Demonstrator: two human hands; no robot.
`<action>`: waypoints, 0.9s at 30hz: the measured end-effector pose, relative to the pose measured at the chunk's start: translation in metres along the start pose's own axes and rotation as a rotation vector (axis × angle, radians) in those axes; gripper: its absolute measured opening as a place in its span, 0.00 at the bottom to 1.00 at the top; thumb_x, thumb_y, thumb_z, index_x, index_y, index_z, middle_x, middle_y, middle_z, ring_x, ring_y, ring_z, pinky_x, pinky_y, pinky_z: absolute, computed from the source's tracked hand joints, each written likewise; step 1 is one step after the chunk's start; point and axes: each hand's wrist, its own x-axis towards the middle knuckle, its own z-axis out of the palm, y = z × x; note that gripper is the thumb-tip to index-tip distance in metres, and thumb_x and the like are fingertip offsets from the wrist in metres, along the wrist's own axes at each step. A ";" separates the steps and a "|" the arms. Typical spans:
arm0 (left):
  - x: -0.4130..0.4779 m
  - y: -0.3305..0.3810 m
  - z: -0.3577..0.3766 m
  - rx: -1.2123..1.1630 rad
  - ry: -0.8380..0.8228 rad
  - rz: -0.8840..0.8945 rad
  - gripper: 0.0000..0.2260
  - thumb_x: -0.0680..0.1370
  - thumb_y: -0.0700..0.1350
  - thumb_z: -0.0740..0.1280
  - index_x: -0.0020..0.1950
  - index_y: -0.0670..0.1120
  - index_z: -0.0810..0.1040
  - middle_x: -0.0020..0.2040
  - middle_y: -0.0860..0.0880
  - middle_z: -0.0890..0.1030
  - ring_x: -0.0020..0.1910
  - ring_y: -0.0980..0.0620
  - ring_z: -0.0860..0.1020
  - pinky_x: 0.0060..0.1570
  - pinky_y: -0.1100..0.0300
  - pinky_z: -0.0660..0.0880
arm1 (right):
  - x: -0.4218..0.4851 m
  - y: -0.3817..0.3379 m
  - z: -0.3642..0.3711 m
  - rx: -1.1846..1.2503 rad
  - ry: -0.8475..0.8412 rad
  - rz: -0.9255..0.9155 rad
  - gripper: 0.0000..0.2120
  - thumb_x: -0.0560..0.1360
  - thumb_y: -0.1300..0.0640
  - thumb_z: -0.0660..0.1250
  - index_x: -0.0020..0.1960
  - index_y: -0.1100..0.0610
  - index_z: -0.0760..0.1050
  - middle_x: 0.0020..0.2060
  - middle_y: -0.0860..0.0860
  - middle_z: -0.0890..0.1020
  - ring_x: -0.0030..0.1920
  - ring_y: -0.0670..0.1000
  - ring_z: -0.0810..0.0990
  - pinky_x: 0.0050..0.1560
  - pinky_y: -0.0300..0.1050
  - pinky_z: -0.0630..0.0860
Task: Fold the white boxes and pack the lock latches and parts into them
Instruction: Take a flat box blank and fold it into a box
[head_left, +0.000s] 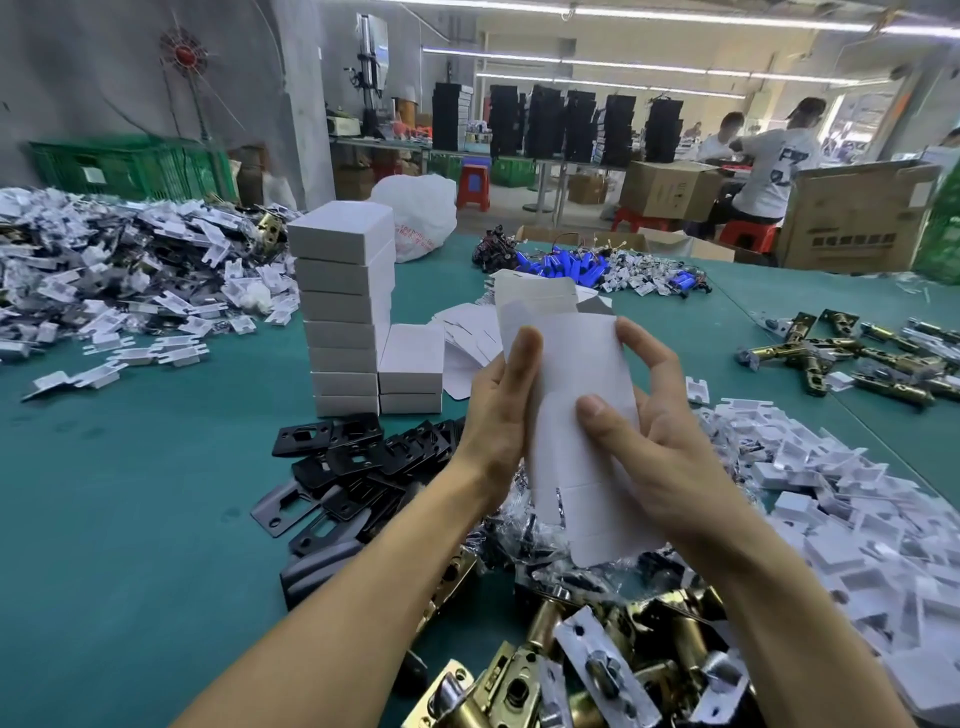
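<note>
Standing on the green table (130, 493), seven folded white boxes (343, 317) are stacked beside a second stack (411, 369) of two; red print on the plastic bag (421, 208) behind is unreadable. Over black strike plates (358, 462) and brass latches (571, 654), one flat box blank (582, 374) is pinched between the left hand (498, 410) and the right hand (654, 421).

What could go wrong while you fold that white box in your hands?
The tall stack of folded boxes stands close beyond the left hand; a stray nudge could topple it.
The unfolded white box is held by the left hand and the right hand; a careless crease might fold it crooked.
Lock latches lie heaped underneath, so a dropped box could snag there.
</note>
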 end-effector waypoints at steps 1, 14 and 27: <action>0.000 -0.002 0.000 0.027 0.016 0.019 0.51 0.57 0.76 0.73 0.65 0.38 0.77 0.58 0.34 0.82 0.60 0.30 0.79 0.60 0.32 0.75 | 0.000 -0.001 0.000 -0.008 0.002 0.004 0.29 0.71 0.47 0.69 0.67 0.33 0.60 0.60 0.53 0.81 0.51 0.54 0.85 0.47 0.50 0.83; 0.003 -0.017 0.002 0.454 0.278 0.308 0.26 0.80 0.66 0.48 0.39 0.51 0.77 0.34 0.56 0.81 0.34 0.57 0.77 0.36 0.59 0.72 | -0.001 0.002 -0.001 -0.101 0.040 -0.031 0.18 0.81 0.49 0.59 0.69 0.36 0.69 0.56 0.44 0.80 0.47 0.42 0.82 0.42 0.36 0.78; 0.003 -0.018 0.011 0.281 0.029 0.136 0.27 0.70 0.64 0.67 0.62 0.51 0.68 0.57 0.46 0.82 0.54 0.46 0.83 0.54 0.43 0.80 | 0.000 0.007 -0.002 -0.049 0.095 0.017 0.19 0.74 0.41 0.59 0.64 0.30 0.66 0.67 0.48 0.72 0.60 0.50 0.80 0.59 0.57 0.80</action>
